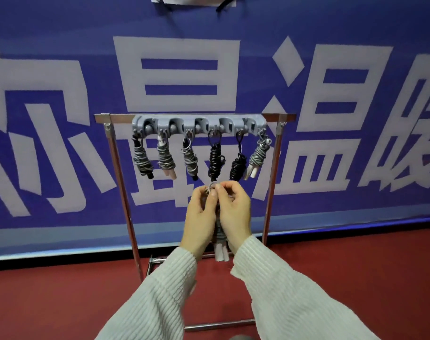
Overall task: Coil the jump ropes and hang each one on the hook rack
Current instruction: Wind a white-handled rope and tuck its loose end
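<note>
Six coiled jump ropes (199, 155) are hung on grey plastic hook rack (199, 125) | seventh grey coiled rope (220, 238) is gripped below by left hand (201, 217) and right hand (234, 212), fingers pinching its loop.

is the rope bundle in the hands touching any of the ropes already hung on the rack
Apart. The head view shows blue banner between the held coiled rope, its loop pinched by both hands, and the black rope hanging above.
</note>
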